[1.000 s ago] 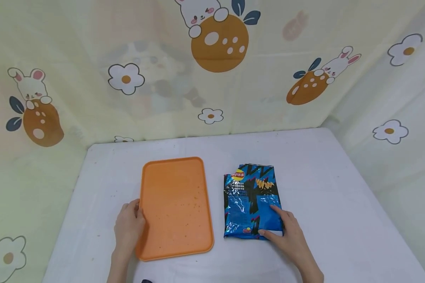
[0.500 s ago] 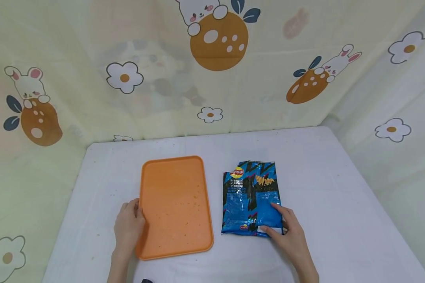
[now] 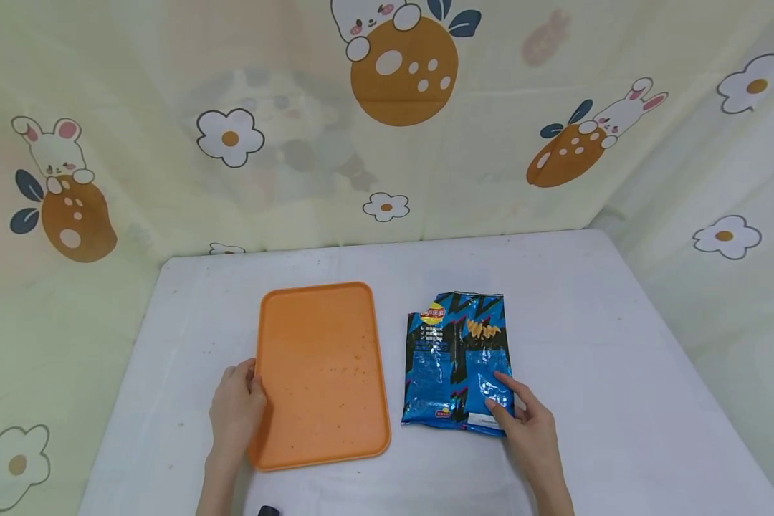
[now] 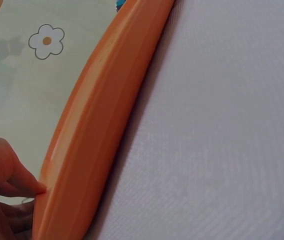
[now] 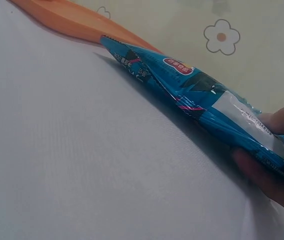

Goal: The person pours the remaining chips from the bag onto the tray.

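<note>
Pinching with the right hand the near right part of a blue snack bag, with thumb and forefinger on its face and at least one finger beneath, parted only by the bag's thickness. Leaving to the right of that grip a wide stretch of white table, out to a side edge well apart; ahead of it, past the bag's top, more white surface up to a back edge against a printed curtain. Leaving to the left of the bag just a narrow strip before an orange tray. Gripping the tray's left rim with the left hand, closed about the edge.

Lying face up, ahead and left of the right-hand grip, with its near edge raised a little off the surface there (plainest in the right wrist view). Looking glossy and creased, in blue with jagged black bands and thin pink streaks, with a stepped top edge, a yellow-and-red logo, pictured golden wavy pieces and a white panel beside the thumb.
</note>
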Tool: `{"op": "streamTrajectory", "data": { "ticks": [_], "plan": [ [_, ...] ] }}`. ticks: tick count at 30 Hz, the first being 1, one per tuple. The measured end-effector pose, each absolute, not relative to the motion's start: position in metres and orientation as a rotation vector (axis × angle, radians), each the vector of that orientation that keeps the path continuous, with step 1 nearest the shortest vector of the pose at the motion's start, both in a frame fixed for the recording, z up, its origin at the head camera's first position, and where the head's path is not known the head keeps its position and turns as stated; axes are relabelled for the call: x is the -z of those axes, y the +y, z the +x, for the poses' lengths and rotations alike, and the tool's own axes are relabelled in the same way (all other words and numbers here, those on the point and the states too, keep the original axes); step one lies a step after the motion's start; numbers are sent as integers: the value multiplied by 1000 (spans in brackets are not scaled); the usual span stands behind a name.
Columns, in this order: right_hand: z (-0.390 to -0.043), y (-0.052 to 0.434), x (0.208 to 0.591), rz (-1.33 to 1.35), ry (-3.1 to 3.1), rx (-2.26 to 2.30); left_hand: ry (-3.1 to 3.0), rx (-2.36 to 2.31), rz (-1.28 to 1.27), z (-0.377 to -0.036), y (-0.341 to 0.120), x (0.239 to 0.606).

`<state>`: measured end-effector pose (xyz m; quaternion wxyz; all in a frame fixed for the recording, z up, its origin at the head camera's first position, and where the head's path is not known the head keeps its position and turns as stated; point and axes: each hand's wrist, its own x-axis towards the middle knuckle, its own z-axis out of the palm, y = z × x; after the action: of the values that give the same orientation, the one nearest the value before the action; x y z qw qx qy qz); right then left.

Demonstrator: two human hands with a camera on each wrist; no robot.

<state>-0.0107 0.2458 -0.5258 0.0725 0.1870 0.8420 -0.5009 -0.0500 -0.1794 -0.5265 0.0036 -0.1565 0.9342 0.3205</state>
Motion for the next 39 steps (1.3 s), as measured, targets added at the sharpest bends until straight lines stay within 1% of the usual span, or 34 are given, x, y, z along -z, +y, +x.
{"op": "streamTrajectory", "data": {
  "ticks": [11,18,27,35,39],
  "plan": [
    [-7,247,525,462,2674,1514,2927,-1023,-480,-52,-181,528],
    [-5,249,518,335,2668,1693,2922,-1023,-476,-55,-181,531],
    [-15,250,499,-88,2780,1671,2903,-1025,-488,-52,-182,527],
    [-34,246,461,-415,2930,1410,2908,-1027,-490,-51,-182,526],
    [-49,241,436,-686,3013,1274,2899,-1026,-502,-53,-182,525]
  ]
}}
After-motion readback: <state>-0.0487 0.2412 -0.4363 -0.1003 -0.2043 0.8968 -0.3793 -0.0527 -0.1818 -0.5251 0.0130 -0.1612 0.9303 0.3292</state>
